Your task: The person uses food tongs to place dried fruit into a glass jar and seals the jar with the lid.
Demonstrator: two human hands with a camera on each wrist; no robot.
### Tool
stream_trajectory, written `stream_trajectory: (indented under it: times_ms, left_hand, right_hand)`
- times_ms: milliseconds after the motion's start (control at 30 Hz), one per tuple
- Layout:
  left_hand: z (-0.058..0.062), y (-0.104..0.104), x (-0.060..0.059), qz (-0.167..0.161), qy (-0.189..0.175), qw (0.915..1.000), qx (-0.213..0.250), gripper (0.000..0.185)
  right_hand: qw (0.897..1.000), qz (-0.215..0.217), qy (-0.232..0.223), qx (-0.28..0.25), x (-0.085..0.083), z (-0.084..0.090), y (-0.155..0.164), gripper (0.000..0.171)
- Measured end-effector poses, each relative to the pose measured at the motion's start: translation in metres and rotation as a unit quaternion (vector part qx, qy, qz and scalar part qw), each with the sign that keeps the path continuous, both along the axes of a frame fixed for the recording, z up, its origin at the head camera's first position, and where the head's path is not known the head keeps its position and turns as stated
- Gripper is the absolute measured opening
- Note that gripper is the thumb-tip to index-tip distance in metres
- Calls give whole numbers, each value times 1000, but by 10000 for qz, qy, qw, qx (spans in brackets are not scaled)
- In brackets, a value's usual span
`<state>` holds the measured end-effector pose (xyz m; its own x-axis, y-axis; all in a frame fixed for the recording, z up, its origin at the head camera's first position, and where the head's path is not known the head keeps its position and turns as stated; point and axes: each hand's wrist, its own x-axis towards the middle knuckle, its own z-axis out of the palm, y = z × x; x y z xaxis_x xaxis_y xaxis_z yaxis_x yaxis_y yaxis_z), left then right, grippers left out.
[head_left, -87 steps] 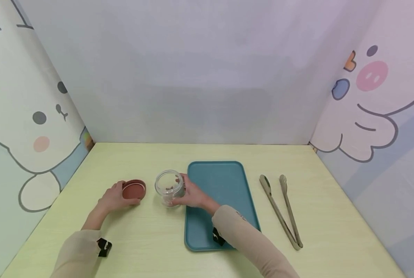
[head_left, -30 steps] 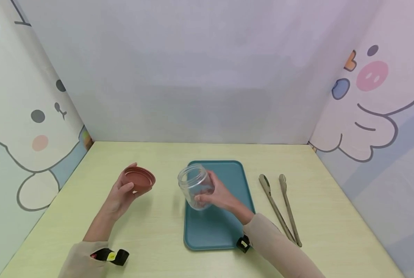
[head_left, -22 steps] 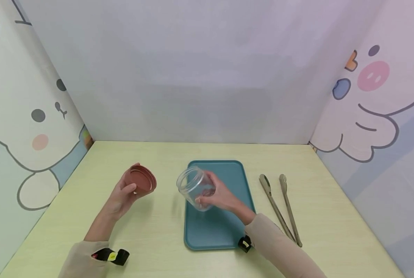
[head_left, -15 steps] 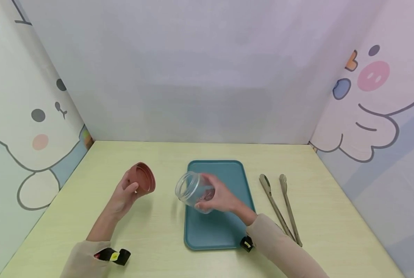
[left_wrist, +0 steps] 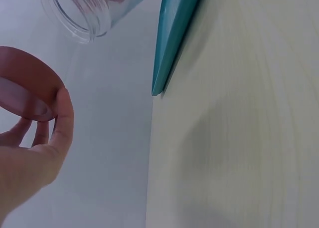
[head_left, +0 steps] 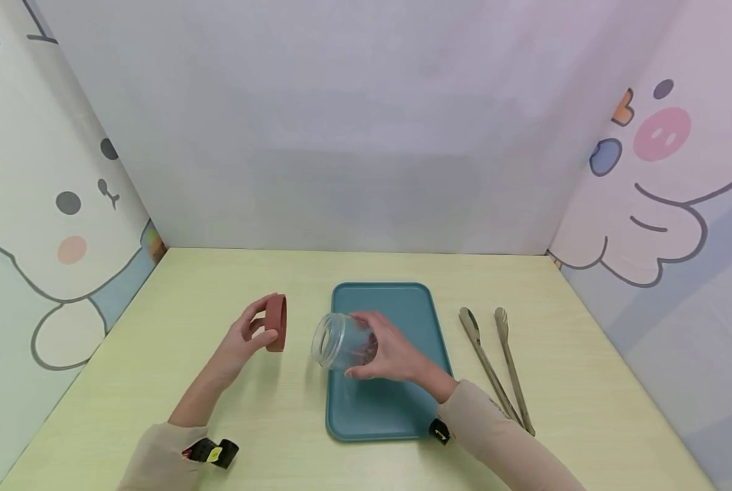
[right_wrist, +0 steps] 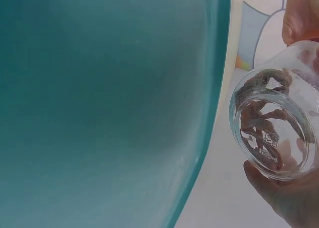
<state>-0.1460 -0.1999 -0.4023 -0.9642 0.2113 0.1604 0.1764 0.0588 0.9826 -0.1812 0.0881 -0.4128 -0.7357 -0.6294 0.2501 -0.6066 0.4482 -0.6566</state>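
Observation:
My left hand (head_left: 243, 344) holds a reddish-brown round lid (head_left: 276, 323) by its rim, turned on edge with its inside facing right. Across a short gap, my right hand (head_left: 390, 351) grips a clear glass jar (head_left: 335, 341) round its body, tipped on its side with the open mouth toward the lid. Both are held above the table, the jar over the left edge of the blue tray (head_left: 383, 419). The left wrist view shows the threaded mouth of the jar (left_wrist: 75, 13) just beyond the lid (left_wrist: 27, 83). In the right wrist view the jar's base (right_wrist: 271, 133) faces the camera.
Metal tongs (head_left: 494, 368) lie spread on the pale wooden table (head_left: 587, 382), to the right of the tray. A plain light backdrop (head_left: 366, 136) rises behind the table, with cartoon-printed panels (head_left: 660, 198) on both sides.
Both hands have lifted the lid and jar from the table; the jar has come over the tray and tipped onto its side. The lid has turned on edge and moved right toward the jar's mouth.

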Motion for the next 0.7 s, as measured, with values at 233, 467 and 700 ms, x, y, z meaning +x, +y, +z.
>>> stream_trajectory:
  times_ms: [233, 467, 700]
  left_hand:
    - [1, 18, 1, -99, -72, 9991, -414, 62]
    - [-4, 34, 2, -317, -195, 9988, -329, 67]
    - [-9, 44, 3, -420, -315, 9977, -434, 68]
  right_hand:
    - [9980, 51, 612, 172, -1, -1, 4, 87]
    - [9927, -65, 1127, 426, -1, -5, 10, 89]
    - [9854, -175, 1529, 723, -2, -6, 14, 89]
